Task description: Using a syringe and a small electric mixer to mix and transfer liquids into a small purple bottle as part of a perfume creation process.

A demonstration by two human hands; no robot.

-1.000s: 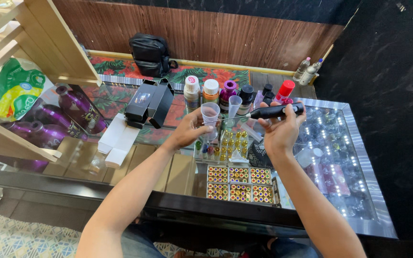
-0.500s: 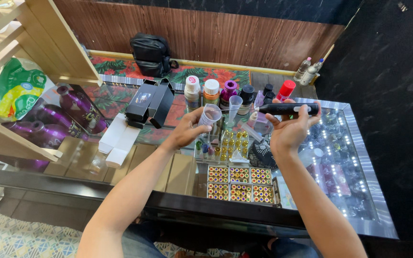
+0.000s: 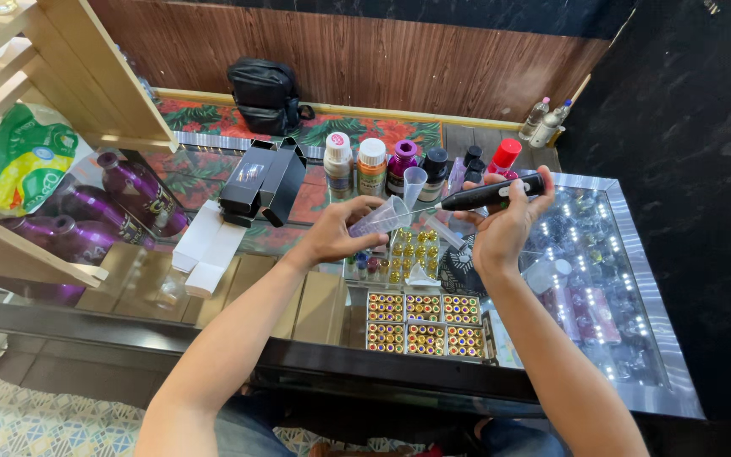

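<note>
Head view: the left hand [image 3: 332, 237] has its grip closed around a clear plastic cup [image 3: 380, 218], tipped on its side so the mouth faces right. The right hand [image 3: 501, 224] has its grip clenched on a black pen-shaped tool [image 3: 492, 193], whose long axis runs nearly level, thin tip pointing left towards the cup's mouth. Tip and cup rim are just apart; the tool lies right of the cup, so the right hand carries the nearer working end.

The cup is thin, see-through and tapered. The tool is matte black, slim and rounded, with a light patch on its barrel.

Behind the cup stands a row of small bottles [image 3: 371, 165] with white, purple, black and red caps, and a clear funnel [image 3: 414, 179] sits among them. Below the cup lie trays of tiny gold-capped vials [image 3: 423, 322] on the glass bench [image 3: 636, 279], which is shiny with a metal edge. Left of the cup lie black boxes [image 3: 260, 179] and white boxes [image 3: 205, 250]. Farther behind the cup, a black bag [image 3: 266, 93] leans at the wooden wall.
</note>
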